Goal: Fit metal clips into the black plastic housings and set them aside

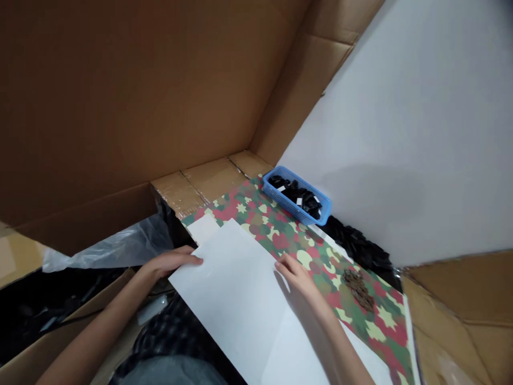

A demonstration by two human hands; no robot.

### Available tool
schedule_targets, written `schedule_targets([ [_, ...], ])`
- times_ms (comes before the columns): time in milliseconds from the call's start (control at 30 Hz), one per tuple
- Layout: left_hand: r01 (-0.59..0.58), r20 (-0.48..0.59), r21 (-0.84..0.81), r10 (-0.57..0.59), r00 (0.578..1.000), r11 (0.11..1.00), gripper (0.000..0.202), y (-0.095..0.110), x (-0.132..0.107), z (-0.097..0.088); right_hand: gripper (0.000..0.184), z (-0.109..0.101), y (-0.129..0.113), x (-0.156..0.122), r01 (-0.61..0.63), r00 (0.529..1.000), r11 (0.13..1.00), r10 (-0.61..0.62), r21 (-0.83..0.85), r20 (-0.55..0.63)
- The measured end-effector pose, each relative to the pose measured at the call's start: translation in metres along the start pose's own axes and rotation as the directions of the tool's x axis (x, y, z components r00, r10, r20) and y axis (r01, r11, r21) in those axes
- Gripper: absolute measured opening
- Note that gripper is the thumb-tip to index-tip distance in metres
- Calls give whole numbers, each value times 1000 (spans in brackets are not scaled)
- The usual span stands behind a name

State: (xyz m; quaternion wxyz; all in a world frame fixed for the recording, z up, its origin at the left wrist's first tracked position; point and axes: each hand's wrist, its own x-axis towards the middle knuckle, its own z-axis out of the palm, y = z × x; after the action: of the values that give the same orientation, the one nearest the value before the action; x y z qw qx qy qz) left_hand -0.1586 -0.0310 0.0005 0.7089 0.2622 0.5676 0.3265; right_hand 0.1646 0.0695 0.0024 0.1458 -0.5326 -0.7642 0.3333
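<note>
A large white sheet of paper (236, 291) lies tilted across a camouflage-patterned surface (320, 256) in red, green and cream. My left hand (170, 262) rests at the sheet's left edge, fingers stretched flat toward it. My right hand (294, 272) lies on the sheet's right edge, fingers spread and pressing down. A second smaller white sheet (203, 227) peeks out from under the big one at its far left corner. Neither hand wraps around anything.
A blue plastic basket (296, 200) of small black pieces stands at the far end. A pile of small brown bits (356, 286) lies on the camouflage surface at right. Cardboard walls (120, 107) and a white board (420, 133) enclose the space. Clear plastic bag (116, 246) sits left.
</note>
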Motion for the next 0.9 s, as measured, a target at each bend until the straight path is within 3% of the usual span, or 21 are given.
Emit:
schedule_targets([
  [100,9,-45,47,-6,999,999,35,4,-6,5,30,-8,3,-2,-29,997,1000,29,1,-66],
  [300,20,-120,123,-5,993,992,44,13,-17,20,26,-5,-2,-12,-1,998,999,4,46,-61],
  [400,-15,-144,218,48,988,976,47,22,-25,24,27,-7,-2,-15,9,997,997,-3,80,-81],
  [533,-111,-148,387,180,972,915,42,35,-41,27,29,-37,12,-31,-24,976,986,59,165,-211],
  [600,-158,-127,449,238,963,879,38,42,-47,28,31,-59,30,-53,-86,940,976,146,200,-307],
  [667,-210,-102,494,296,950,844,37,50,-51,27,35,-77,54,-83,-175,846,959,262,221,-465],
  [767,-241,-106,526,344,933,816,38,63,-52,27,49,-87,92,-135,-244,570,886,460,394,-681],
  [833,-216,-166,518,346,924,827,37,72,-51,30,55,-80,109,-165,-201,400,805,587,558,-703],
  [867,-205,-210,508,352,912,836,37,77,-49,33,57,-74,114,-177,-157,349,756,645,636,-680],
  [900,-196,-258,497,359,897,845,36,81,-47,36,59,-68,116,-186,-102,343,701,691,706,-637],
])
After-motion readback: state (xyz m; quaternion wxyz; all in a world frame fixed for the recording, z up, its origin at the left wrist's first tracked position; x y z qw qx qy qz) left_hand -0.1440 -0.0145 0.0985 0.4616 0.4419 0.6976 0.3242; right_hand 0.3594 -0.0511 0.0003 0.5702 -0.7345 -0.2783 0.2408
